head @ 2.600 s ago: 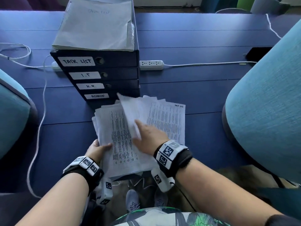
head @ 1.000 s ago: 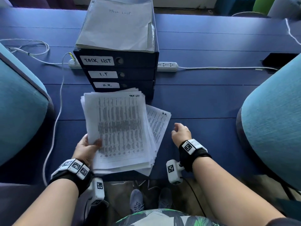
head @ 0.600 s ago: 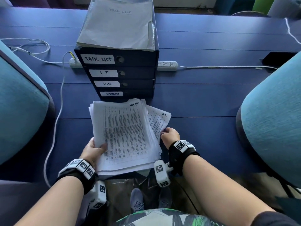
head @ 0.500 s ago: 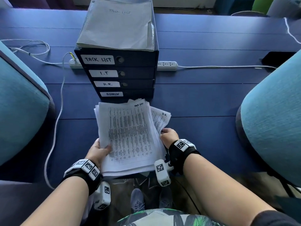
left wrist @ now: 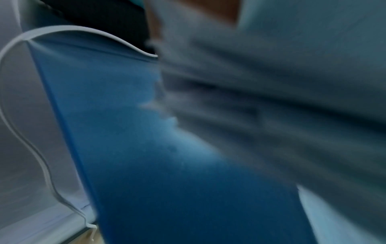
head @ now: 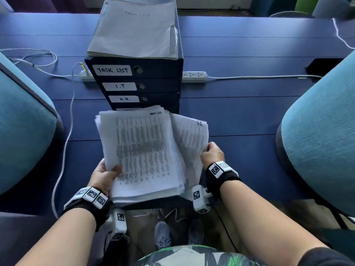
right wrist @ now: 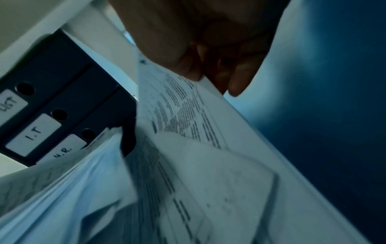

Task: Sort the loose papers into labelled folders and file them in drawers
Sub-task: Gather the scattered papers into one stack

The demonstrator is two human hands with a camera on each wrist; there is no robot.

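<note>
Two hands [head: 104,174] gripping thick printed paper stack [head: 142,150], edges fanned

Head view: even daylight, soft glare across table [head: 240,45], wide-angle curvature at edges; print on paper stack [head: 142,150] motion-blurred. Left wrist view: dim, heavily smeared throughout. Right wrist view: dim, bluish; right hand [right wrist: 208,41] shadowed, near sheets unfocused.

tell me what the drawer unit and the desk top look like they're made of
Drawer unit: probably matte dark navy board or plastic; flat dull fronts with round finger holes and white handwritten labels.
Desk top: likely painted or laminated wood, satin blue; long straight seams like planks and a soft sheen.
</note>
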